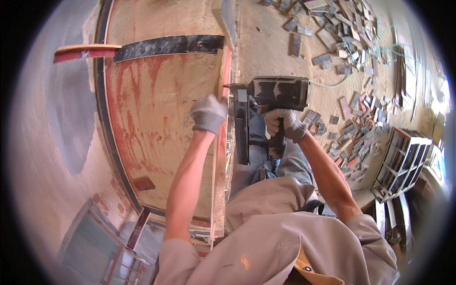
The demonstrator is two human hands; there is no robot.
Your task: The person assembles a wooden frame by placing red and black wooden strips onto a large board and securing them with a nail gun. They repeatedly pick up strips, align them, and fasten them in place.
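My right hand (281,124), in a pale glove with a grey cuff, is wrapped round the grip of a black nail gun (278,92). The gun's nose points left and meets the edge of a large wooden panel, beside a long wooden strip (219,175). Its long magazine runs down toward my lap, and a hose fitting shows below the grip. My left hand (209,113), gloved the same way, is closed at the strip just below the nose. Its fingertips are partly hidden. The panel (161,118) has red stains and dark edge bands.
Many small wood offcuts (351,128) lie scattered on the floor at the right. A thin air hose (327,85) trails among them. A metal rack (401,164) stands at the lower right. A red-edged board (85,52) juts out at the far left.
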